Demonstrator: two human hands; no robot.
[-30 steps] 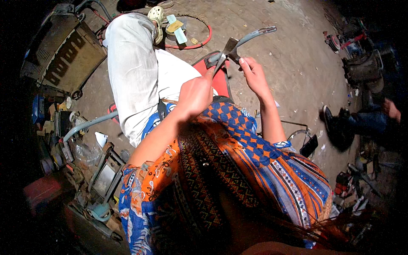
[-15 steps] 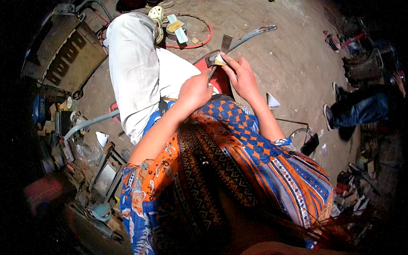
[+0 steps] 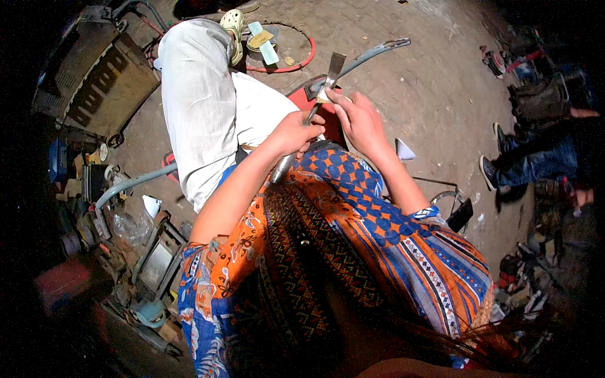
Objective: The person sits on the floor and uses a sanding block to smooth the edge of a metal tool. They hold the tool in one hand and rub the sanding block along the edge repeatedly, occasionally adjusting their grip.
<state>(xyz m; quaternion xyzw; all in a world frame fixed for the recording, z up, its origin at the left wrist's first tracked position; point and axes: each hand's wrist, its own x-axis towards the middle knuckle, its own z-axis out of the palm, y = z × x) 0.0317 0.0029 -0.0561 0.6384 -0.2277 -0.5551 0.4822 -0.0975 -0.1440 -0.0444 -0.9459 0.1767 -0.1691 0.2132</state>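
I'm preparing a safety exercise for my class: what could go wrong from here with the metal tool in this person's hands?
1. The bare right hand pinches a pale scrap just below the flat blade of the metal tool; a slip might cut it, though sharpness can't be judged here.
2. The left hand grips the tool with its handle end pointing back toward the patterned shirt, so a jolt could drive it into the body.

Curved red tube [image 3: 312,53] on floor [image 3: 454,82], white scrap [image 3: 405,151], slotted tan panel [image 3: 124,94]
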